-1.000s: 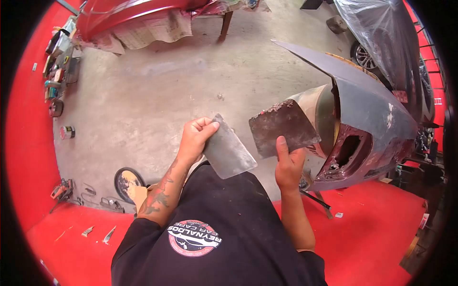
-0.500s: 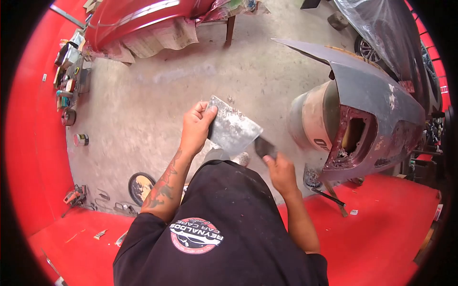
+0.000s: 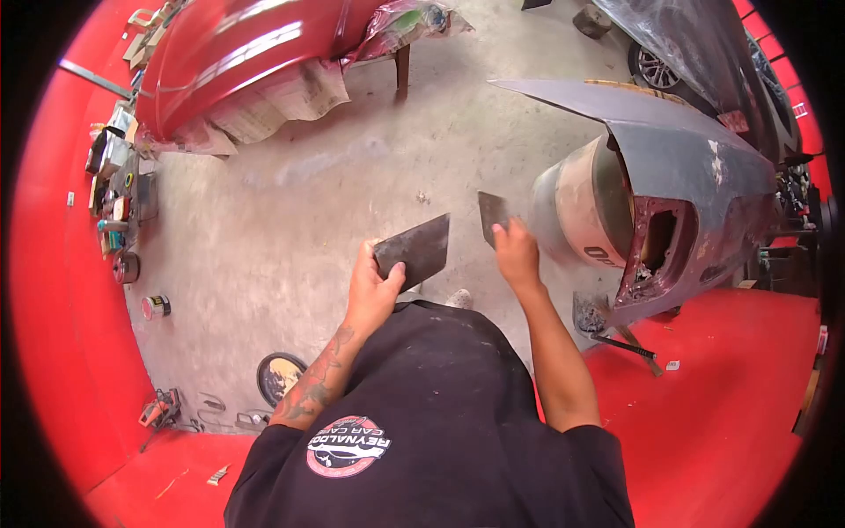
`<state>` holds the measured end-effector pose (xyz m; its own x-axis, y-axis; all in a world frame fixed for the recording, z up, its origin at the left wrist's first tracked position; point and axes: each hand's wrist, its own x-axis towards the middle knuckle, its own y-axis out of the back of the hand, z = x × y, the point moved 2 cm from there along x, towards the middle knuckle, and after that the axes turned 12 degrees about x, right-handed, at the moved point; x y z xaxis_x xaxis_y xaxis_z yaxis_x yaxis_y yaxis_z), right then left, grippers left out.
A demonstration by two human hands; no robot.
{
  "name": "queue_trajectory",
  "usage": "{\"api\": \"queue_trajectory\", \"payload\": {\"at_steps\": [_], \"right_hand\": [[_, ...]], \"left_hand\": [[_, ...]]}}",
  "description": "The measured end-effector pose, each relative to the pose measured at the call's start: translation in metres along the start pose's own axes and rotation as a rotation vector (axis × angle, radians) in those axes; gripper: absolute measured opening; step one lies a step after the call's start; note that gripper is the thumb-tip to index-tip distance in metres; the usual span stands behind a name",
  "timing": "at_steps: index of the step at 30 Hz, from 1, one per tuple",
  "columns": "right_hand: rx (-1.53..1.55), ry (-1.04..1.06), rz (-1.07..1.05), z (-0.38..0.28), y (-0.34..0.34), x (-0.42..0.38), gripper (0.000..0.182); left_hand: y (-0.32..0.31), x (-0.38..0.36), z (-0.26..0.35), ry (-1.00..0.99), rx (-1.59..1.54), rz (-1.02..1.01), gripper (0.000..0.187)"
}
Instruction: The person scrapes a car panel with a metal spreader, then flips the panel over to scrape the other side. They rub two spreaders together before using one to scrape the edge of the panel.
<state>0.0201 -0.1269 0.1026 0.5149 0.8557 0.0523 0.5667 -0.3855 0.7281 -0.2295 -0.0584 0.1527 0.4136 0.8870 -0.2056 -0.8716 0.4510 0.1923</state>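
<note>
My left hand (image 3: 373, 283) grips a thin, flat rectangular plate (image 3: 419, 248) by its near left corner, thumb on top. The plate is tilted, and its visible face looks dark grey. To the right, my right hand (image 3: 516, 253) is closed on a dark, flat spreader (image 3: 492, 211), whose blade points up and away from me. A gap separates spreader and plate, with the concrete floor showing between them. Right of my right hand, a grey-primed car panel (image 3: 695, 163) with a square opening rests on a large drum (image 3: 576, 198).
A glossy red car panel (image 3: 255, 62) edged with masking paper (image 3: 282, 104) stands at upper left. Along the left wall are assorted supplies and a paint can (image 3: 156, 307). A round lid (image 3: 280, 377) with tan residue lies on the floor. A plastic-covered car (image 3: 682, 44) is at upper right.
The plate has tilted, its pale smeared face giving way to a dark one. My right hand has moved up and away from the plate with the spreader. The view has shifted slightly.
</note>
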Motion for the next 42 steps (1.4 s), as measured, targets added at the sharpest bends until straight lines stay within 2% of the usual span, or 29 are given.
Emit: {"api": "queue_trajectory", "payload": {"at_steps": [2,3,5,6,7,9,10,11,13,14,15,17,18,21,22,23,25,26,30,33,35,36,37,38,39,41,42], "right_hand": [[0.375,-0.164,0.011,-0.003,0.018,-0.003,0.014],[0.365,-0.165,0.021,0.001,0.013,-0.001,0.014],[1.039,-0.276,0.128,0.004,0.0,0.0,0.021],[1.247,-0.353,0.195,0.006,-0.006,-0.002,0.023],[1.244,-0.353,0.208,-0.003,-0.008,-0.002,0.023],[1.674,-0.695,0.253,-0.01,-0.015,-0.002,0.025],[1.785,-0.709,0.161,0.007,-0.029,-0.003,0.029],[1.781,-0.706,0.179,0.012,-0.031,-0.004,0.029],[2.12,-0.727,-0.088,0.008,-0.039,-0.004,0.033],[2.118,-0.821,-0.033,0.003,-0.045,0.0,0.039],[2.117,-0.821,-0.02,-0.001,-0.048,0.002,0.039],[2.128,-0.732,-0.09,-0.016,-0.045,0.006,0.045],[2.193,-0.667,-0.207,-0.022,-0.043,0.007,0.05],[2.044,-0.669,-0.154,-0.053,-0.03,0.003,0.05],[1.919,-0.435,-0.172,-0.049,-0.035,-0.005,0.05],[1.918,-0.436,-0.17,-0.062,-0.033,-0.01,0.05],[1.755,-0.466,-0.16,-0.084,-0.028,-0.017,0.051],[1.972,-0.429,-0.284,-0.077,-0.031,-0.021,0.05],[1.897,-0.366,-0.21,-0.07,-0.043,-0.037,0.051],[1.977,-0.446,-0.272,-0.058,-0.053,-0.043,0.05],[1.537,-0.499,-0.163,-0.07,-0.048,-0.04,0.056],[1.537,-0.498,-0.166,-0.056,-0.054,-0.043,0.056],[1.472,-0.49,-0.047,-0.029,-0.062,-0.048,0.051],[1.405,-0.48,0.069,-0.011,-0.062,-0.052,0.047],[1.408,-0.477,0.062,-0.008,-0.052,-0.055,0.047],[0.65,-0.383,0.207,-0.019,-0.019,-0.057,0.032],[0.654,-0.385,0.208,-0.033,-0.014,-0.056,0.032]], "left_hand": [[0.011,0.006,0.0,0.027,-0.046,-0.009,0.026],[0.015,0.014,0.0,0.03,-0.093,-0.016,0.025],[0.019,0.022,-0.003,0.066,-0.157,-0.041,0.021],[0.019,0.026,-0.002,0.123,-0.273,-0.074,0.021],[0.019,0.029,-0.001,0.184,-0.386,-0.108,0.022],[0.013,0.036,0.005,0.198,-0.473,-0.138,0.022],[0.007,0.038,0.009,0.308,-0.507,-0.203,0.02],[0.0,0.039,0.011,0.417,-0.54,-0.268,0.018],[-0.02,0.042,0.01,0.42,-0.512,-0.325,0.016],[-0.03,0.042,0.01,0.417,-0.402,-0.401,0.015],[-0.039,0.042,0.009,0.412,-0.292,-0.473,0.015],[-0.055,0.041,0.006,0.379,-0.261,-0.523,0.015],[-0.061,0.041,0.005,0.328,-0.231,-0.521,0.015],[-0.066,0.05,0.006,0.249,-0.169,-0.504,0.016],[-0.065,0.055,0.009,0.207,-0.197,-0.467,0.016],[-0.063,0.059,0.02,0.165,-0.226,-0.429,0.017],[-0.058,0.065,0.034,0.241,-0.235,-0.411,0.017],[-0.055,0.07,0.035,0.203,-0.275,-0.394,0.018],[-0.045,0.081,0.036,0.189,-0.327,-0.346,0.019],[-0.035,0.09,0.031,0.194,-0.369,-0.292,0.019],[-0.026,0.099,0.023,0.196,-0.403,-0.252,0.019],[-0.018,0.104,0.017,0.157,-0.368,-0.21,0.019],[-0.009,0.109,0.013,0.117,-0.334,-0.166,0.019],[0.005,0.107,0.021,0.176,-0.23,-0.186,0.019],[0.014,0.107,0.019,0.174,-0.228,-0.179,0.019],[0.026,0.107,0.015,0.091,-0.042,-0.186,0.021],[0.027,0.106,0.017,0.06,-0.019,-0.152,0.022]]}}
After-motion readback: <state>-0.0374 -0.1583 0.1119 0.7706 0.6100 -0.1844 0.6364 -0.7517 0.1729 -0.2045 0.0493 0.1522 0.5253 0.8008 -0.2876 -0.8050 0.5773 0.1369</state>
